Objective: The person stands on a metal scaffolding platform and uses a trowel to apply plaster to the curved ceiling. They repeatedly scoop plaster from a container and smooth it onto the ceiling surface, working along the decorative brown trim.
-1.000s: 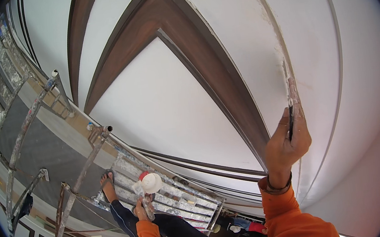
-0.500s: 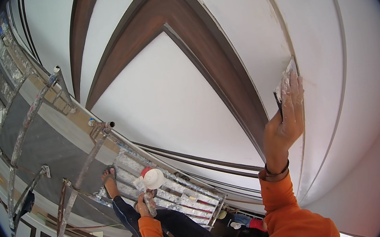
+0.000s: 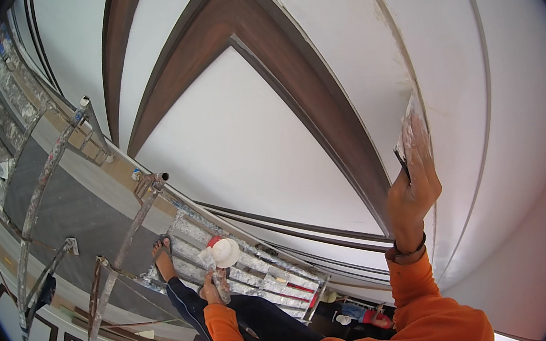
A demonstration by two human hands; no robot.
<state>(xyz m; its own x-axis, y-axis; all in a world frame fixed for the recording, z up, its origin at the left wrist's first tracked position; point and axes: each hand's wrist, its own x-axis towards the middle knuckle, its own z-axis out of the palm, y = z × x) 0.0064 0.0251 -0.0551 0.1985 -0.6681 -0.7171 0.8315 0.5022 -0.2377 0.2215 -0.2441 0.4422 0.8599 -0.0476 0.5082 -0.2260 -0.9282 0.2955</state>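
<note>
My right hand (image 3: 411,171) is raised against the white panel (image 3: 366,45), gripping a putty-smeared spatula (image 3: 411,118) whose blade lies along a narrow groove streaked with beige filler. Its fingers stretch along the tool. Low down, my left hand (image 3: 213,286) is closed on another putty-coated tool (image 3: 222,280), probably a flat blade, though its shape is unclear. Just above it sits a white round container (image 3: 226,252) with something red behind it. Dark brown moulding (image 3: 306,106) forms a large pointed shape on the white surface beside my right hand.
My sandalled foot (image 3: 162,249) rests on a paint-splattered slatted scaffold platform (image 3: 284,270). Metal scaffold frames (image 3: 45,176) stand at the left over grey flooring (image 3: 56,215). More spattered boards (image 3: 4,86) lie at upper left. Assorted items (image 3: 353,316) lie beyond the platform's lower end.
My right hand tilted leftward with the spatula from a second to half a second ago, and since then has dropped slightly along the groove. My left hand has shifted a little rightward in view.
</note>
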